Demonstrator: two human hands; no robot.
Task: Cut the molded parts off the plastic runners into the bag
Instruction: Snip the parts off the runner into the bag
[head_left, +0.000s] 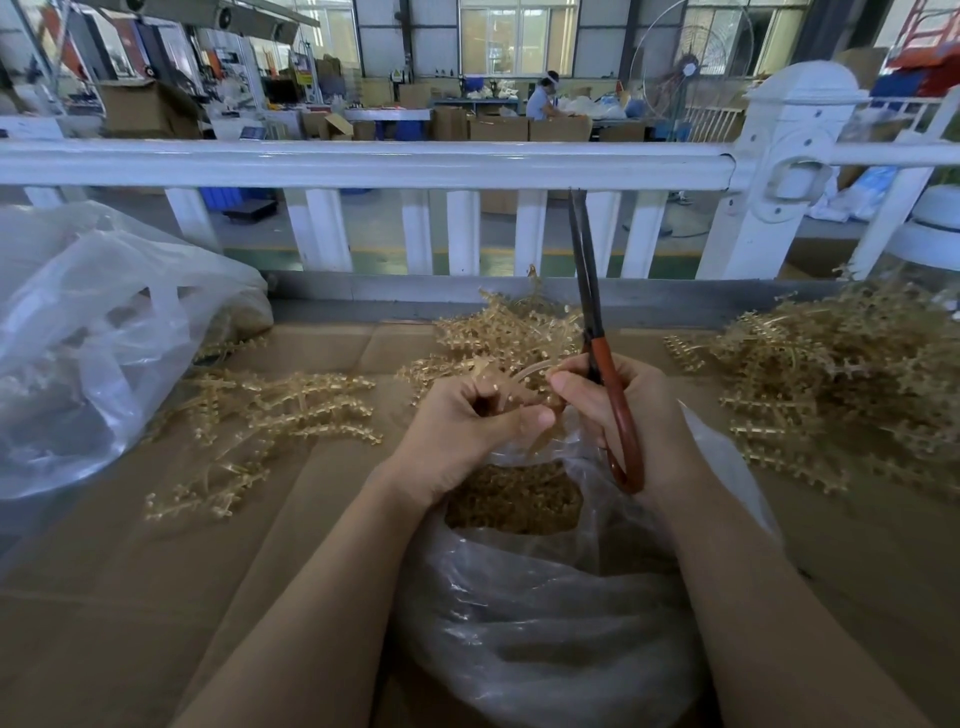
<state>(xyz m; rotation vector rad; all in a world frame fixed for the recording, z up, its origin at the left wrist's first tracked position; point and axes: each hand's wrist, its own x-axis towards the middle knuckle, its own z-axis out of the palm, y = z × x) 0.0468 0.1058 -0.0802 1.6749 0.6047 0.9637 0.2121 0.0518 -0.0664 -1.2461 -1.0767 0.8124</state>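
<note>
My left hand (470, 423) grips a translucent amber plastic runner (519, 376) above the mouth of a clear plastic bag (545, 613). Cut amber parts (514, 499) fill the bag's bottom. My right hand (618, 410) holds red-handled scissors (597, 332), blades closed and pointing up toward the railing, while its thumb and fingers also touch the runner. Part of the runner is hidden inside my left fist.
Piles of amber runners lie on the cardboard-covered table: left (260, 421), middle back (509, 327), and a large heap at right (852, 379). A second clear bag (104, 338) sits far left. A white railing (363, 161) borders the table's back edge.
</note>
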